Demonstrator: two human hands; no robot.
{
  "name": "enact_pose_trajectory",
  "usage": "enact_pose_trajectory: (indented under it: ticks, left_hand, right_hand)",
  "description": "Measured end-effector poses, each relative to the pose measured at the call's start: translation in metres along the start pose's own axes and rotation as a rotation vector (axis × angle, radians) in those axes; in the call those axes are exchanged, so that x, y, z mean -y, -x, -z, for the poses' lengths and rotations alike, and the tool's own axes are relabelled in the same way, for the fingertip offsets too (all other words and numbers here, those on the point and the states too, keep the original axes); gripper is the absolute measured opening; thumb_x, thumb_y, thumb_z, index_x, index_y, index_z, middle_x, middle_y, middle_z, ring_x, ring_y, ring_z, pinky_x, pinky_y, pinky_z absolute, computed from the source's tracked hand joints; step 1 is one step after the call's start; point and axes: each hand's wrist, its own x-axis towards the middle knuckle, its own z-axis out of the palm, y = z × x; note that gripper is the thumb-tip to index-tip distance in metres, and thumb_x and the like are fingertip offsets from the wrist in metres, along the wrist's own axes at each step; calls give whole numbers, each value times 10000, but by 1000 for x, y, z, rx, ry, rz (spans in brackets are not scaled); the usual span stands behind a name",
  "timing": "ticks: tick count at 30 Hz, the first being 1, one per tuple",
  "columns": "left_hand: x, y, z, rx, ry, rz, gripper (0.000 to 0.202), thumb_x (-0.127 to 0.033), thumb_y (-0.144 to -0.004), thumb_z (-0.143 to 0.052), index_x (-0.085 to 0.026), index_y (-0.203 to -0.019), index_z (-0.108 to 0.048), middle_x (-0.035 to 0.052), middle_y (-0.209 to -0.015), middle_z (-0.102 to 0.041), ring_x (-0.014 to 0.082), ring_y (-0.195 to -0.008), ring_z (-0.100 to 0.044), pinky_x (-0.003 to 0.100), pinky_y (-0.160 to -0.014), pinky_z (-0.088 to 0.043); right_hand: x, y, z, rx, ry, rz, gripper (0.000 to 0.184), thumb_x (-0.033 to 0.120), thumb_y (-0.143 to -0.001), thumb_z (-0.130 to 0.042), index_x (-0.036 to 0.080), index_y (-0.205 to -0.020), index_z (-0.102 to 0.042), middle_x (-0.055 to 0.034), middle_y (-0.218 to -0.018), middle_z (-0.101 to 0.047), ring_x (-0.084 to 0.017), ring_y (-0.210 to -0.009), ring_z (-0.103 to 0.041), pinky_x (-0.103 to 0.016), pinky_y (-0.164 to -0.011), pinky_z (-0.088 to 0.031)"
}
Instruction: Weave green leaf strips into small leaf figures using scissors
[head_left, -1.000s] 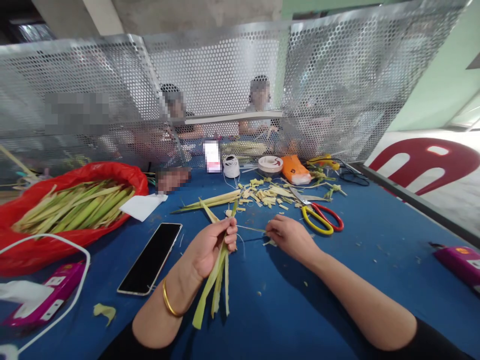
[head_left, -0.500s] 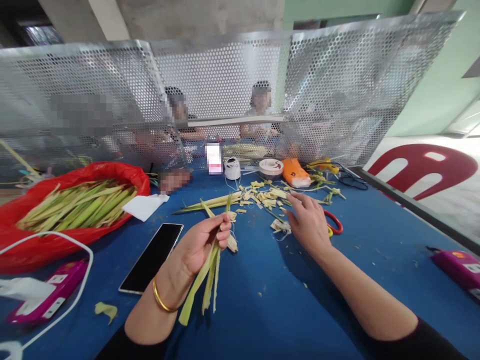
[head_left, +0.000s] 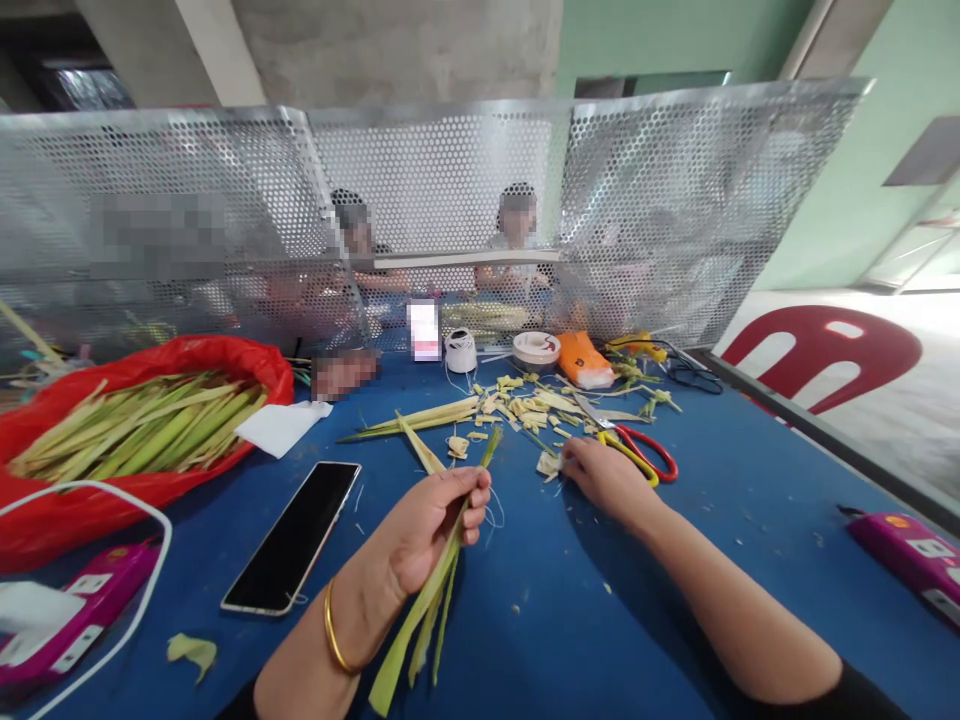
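My left hand (head_left: 442, 520) pinches a bunch of green-yellow husk strips (head_left: 420, 640), their long ends hanging down toward me and a green tip standing above the fingers. My right hand (head_left: 611, 480) lies low on the table, fingers curled together at a small pale husk piece (head_left: 550, 463) with thread, which they partly cover. Right beside that hand rest scissors (head_left: 645, 455) with red and yellow handles, blades toward the scraps. A pale husk strip (head_left: 420, 442) lies behind my left hand, and cut husk scraps (head_left: 532, 405) are scattered beyond both hands.
A red bag (head_left: 277, 375) full of husks, a white paper (head_left: 281, 428) and a dark phone (head_left: 292, 540) are at left. Farther back stand a thread spool (head_left: 460, 352), a tape roll (head_left: 536, 348) and an orange packet (head_left: 585, 360). Purple power strips (head_left: 911, 560) flank the table before a perforated screen (head_left: 450, 180).
My right hand has come down from above the scissors and closed its fingers at the pale husk piece, exposing the blades. My left hand has moved right and nearer with its husk strips.
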Motion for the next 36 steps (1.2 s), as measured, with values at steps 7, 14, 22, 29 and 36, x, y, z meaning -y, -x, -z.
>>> enact_pose_trajectory:
  ticks: [7,14,22,29,36]
  left_hand:
    - [6,-2,-2,10,-27,24,131,-211,-828,-597,-116,-738,-590,-34,-608,-474,43,-442,-436,161,-411,-343]
    - [12,-4,-1,28,-42,31,134,-223,-824,-595,-119,-739,-594,-30,-607,-473,47,-450,-436,161,-420,-339]
    - [14,-1,-9,37,-61,46,125,-193,-794,-619,-118,-696,-601,-30,-593,-475,39,-434,-425,150,-411,-335]
    - [13,-3,-5,-29,-118,0,173,-213,-864,-551,-120,-741,-629,-26,-612,-492,45,-440,-451,154,-402,-371]
    - [16,-6,-9,-191,-182,-176,130,-187,-849,-593,-111,-832,-697,-13,-637,-534,42,-451,-482,150,-416,-405]
  right_hand:
    - [6,-23,-6,-167,-180,-51,233,260,-874,-453,172,-964,-649,-52,-830,-695,-182,-712,-644,-264,-642,-468]
    - [23,-2,8,-351,-457,53,283,354,-880,-499,177,-1030,-660,-128,-1078,-674,-268,-1017,-610,-417,-925,-436]
    - [74,28,-11,312,-1190,127,186,330,-756,-678,173,-857,-674,-22,-823,-716,-185,-804,-644,-315,-777,-489]
    - [66,24,-2,238,-1395,-83,260,402,-734,-706,175,-696,-584,7,-698,-631,-145,-712,-624,-285,-744,-467]
    - [62,24,10,205,-1337,-137,266,432,-747,-653,191,-717,-545,84,-521,-398,-49,-396,-267,-198,-384,-206]
